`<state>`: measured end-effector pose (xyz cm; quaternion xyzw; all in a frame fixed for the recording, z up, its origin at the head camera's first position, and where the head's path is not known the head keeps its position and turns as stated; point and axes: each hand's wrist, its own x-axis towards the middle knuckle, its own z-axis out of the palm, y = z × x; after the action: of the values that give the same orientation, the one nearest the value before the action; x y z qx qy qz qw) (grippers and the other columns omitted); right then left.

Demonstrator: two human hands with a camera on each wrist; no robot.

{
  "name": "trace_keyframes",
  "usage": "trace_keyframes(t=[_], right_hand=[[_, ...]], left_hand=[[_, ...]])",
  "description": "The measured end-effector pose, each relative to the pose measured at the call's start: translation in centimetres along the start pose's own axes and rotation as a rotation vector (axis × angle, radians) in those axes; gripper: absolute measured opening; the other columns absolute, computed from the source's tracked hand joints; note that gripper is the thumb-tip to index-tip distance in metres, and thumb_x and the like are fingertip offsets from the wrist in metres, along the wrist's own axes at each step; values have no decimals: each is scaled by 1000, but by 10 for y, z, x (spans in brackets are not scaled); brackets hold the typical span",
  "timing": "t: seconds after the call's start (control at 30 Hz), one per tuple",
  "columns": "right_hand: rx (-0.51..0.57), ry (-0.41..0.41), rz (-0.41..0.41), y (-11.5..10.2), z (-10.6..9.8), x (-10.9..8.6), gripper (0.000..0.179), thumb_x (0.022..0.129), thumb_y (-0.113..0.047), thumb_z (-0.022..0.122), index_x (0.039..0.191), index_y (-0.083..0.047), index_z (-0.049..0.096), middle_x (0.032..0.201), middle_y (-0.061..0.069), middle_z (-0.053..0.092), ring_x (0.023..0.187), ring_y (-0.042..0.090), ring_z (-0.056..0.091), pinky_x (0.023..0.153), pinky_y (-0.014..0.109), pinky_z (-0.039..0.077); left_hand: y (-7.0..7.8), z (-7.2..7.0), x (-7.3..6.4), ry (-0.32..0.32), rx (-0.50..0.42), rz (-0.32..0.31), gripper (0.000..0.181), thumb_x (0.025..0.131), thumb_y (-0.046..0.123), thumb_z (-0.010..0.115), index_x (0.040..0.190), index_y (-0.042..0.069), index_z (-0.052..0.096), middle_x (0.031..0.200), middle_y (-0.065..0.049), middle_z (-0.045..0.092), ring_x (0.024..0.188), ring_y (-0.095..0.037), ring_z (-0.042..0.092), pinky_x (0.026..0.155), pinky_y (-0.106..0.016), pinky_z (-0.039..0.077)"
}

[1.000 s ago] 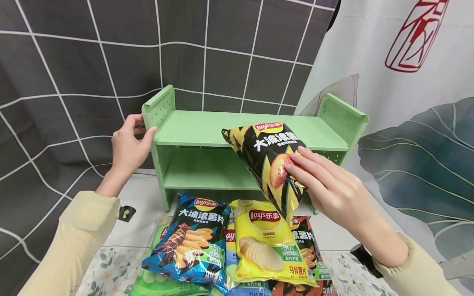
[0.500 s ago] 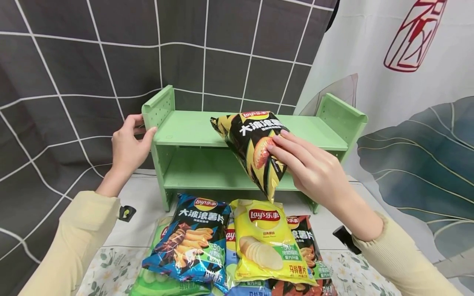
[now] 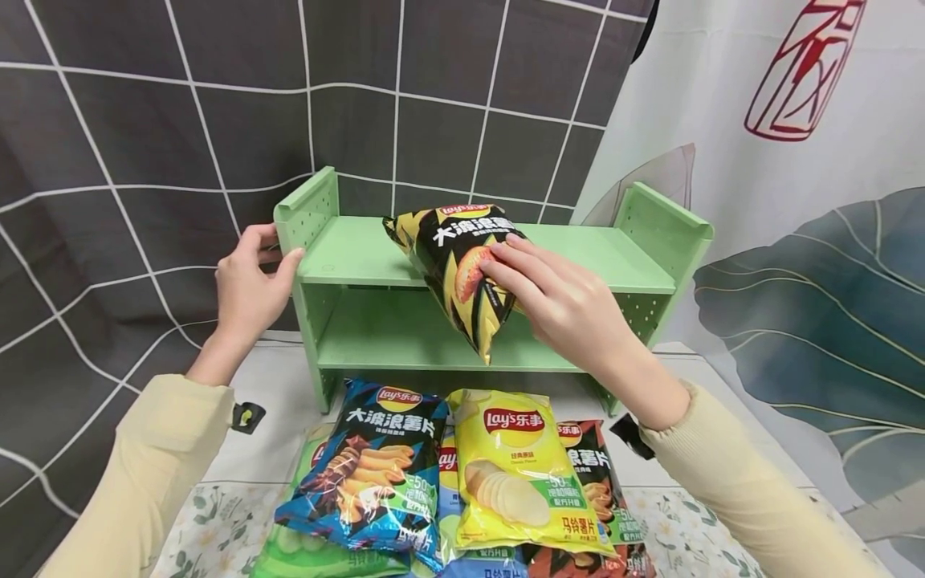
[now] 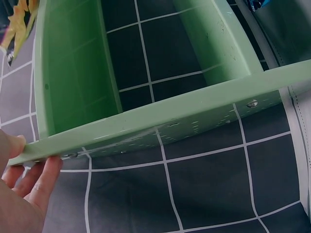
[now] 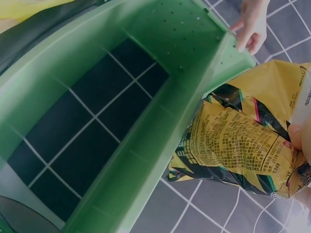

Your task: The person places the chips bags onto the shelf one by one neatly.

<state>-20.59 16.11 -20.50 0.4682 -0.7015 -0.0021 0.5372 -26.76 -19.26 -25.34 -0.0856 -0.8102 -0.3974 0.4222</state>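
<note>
My right hand (image 3: 571,309) grips a black and gold bag of potato chips (image 3: 462,257) by its lower right part, tilted, over the front of the upper board of the green shelf rack (image 3: 578,249). In the right wrist view the gold printed back of the chip bag (image 5: 243,141) shows beside the board's edge, with fingers at its right end. My left hand (image 3: 253,281) holds the rack's left side panel, thumb in front and fingers behind. The left wrist view shows thumb and fingers (image 4: 43,179) pinching that green panel (image 4: 146,114) at its edge.
In front of the rack lie a blue chip bag (image 3: 376,466), a yellow chip bag (image 3: 516,474), a green one (image 3: 303,554) and a red and black one (image 3: 600,482), partly overlapping. A dark grid-patterned cloth (image 3: 238,120) hangs behind.
My right hand has carried the black and gold chip bag leftward and slightly up, over the upper shelf board. My left hand has stayed on the side panel.
</note>
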Motion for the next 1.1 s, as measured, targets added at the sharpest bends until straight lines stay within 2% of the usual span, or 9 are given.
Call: trace_keyframes(t=[0.07, 0.2, 0.53, 0.83, 1.1], right_hand=[[-11, -7, -8, 1, 5, 3, 37, 90, 7, 52, 123, -4, 63, 120, 14, 68, 114, 30, 64, 94, 43, 54], [-27, -23, -8, 3, 13, 9, 38, 90, 8, 51, 124, -4, 63, 121, 14, 67, 114, 30, 63, 93, 42, 54], [-32, -33, 35, 5, 26, 20, 35, 92, 4, 52, 124, -4, 62, 121, 14, 67, 115, 28, 63, 94, 40, 55], [-56, -37, 41, 1, 38, 34, 34, 92, 3, 50, 122, -6, 64, 119, 13, 68, 112, 28, 65, 90, 40, 56], [-61, -96, 63, -3, 43, 45, 35, 91, 3, 52, 124, -7, 62, 121, 10, 66, 114, 25, 61, 85, 37, 58]], left_hand=[[0, 0, 0, 2, -4, 2, 35, 89, 14, 65, 118, -4, 58, 117, -18, 67, 101, -33, 68, 71, 7, 38], [1, 0, -1, 10, -10, 4, 35, 89, 13, 65, 118, -5, 58, 117, -19, 67, 100, -34, 68, 69, 8, 36], [2, 1, -1, 22, -17, 9, 34, 88, 12, 66, 117, -5, 59, 116, -19, 68, 99, -34, 68, 69, 9, 36], [2, 1, -1, 16, -10, 3, 34, 88, 12, 65, 117, -5, 59, 116, -19, 68, 100, -34, 68, 70, 8, 37], [3, 1, -1, 21, -7, 2, 34, 88, 12, 66, 116, -5, 59, 115, -19, 68, 99, -34, 68, 69, 9, 35]])
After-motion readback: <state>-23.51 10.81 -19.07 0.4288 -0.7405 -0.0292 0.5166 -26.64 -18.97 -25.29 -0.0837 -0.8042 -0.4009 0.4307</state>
